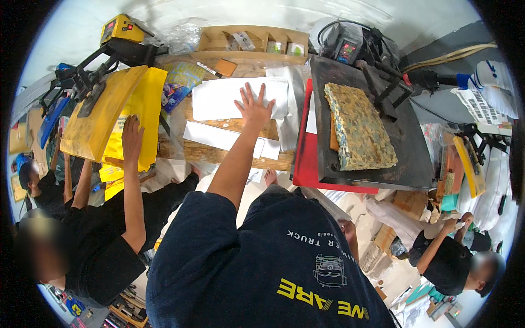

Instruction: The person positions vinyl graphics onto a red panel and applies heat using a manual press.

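My left hand (255,108) lies flat, fingers spread, on a folded white sheet (216,99); I cannot tell whether it is cloth or paper. This sheet rests on a wooden workbench (219,156). Nearer to me are a long white strip (210,135) and a smaller white piece (270,148). My right arm hangs at my right side, and only a little of my right hand (345,225) shows there, its fingers hidden. To the right of the sheet stands a black heat press (322,109) with a mottled camouflage pad (361,128) on its top plate.
A red board (306,164) juts out beneath the press. At left, a co-worker's hand (132,136) touches yellow material (147,126) under a yellow-plated press (101,117). A divided wooden tray (240,52) stands at the back. Another person (448,257) works at far right.
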Available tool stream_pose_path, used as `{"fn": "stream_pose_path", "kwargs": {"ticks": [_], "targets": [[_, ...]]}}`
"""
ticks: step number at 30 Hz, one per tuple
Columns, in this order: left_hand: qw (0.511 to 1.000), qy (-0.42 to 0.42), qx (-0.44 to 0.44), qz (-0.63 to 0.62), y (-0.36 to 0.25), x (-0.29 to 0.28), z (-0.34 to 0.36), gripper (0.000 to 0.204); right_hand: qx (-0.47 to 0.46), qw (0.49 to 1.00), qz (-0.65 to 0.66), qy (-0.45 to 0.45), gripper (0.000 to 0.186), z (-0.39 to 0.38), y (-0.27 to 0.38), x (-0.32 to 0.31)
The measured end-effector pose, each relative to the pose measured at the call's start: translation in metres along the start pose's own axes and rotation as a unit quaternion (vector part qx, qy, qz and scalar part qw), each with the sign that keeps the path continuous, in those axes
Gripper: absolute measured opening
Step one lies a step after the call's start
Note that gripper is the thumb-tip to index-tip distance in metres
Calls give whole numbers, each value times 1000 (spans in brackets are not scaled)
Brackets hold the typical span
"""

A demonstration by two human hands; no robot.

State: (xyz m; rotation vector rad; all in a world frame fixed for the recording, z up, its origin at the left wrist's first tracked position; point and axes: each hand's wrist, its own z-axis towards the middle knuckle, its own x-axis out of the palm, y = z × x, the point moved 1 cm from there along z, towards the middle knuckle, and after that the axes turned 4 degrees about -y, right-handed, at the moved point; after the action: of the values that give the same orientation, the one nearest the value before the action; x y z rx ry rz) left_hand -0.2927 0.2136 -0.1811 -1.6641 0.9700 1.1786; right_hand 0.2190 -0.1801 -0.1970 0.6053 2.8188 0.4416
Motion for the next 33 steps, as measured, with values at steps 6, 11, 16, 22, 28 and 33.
{"fn": "stream_pose_path", "kwargs": {"ticks": [6,11,16,22,28,33], "targets": [[999,-39,25,-16,6,-6,1,76,6,997,77,28,36,26,-21,-9],[988,-147,19,-39,31,-21,42,75,-244,944,-213,66,29,53,-48,-53],[987,-159,-28,-4,82,-56,117,69,-247,940,-221,75,30,37,-51,-48],[996,-72,-40,41,110,-58,161,71,-86,986,-143,-15,34,-7,-37,-35],[989,-116,-26,-85,108,-75,161,75,-230,853,-468,-35,32,-20,-40,-36],[971,-196,103,-88,65,-74,102,76,-97,974,-186,-84,34,-13,-48,-25]]}}
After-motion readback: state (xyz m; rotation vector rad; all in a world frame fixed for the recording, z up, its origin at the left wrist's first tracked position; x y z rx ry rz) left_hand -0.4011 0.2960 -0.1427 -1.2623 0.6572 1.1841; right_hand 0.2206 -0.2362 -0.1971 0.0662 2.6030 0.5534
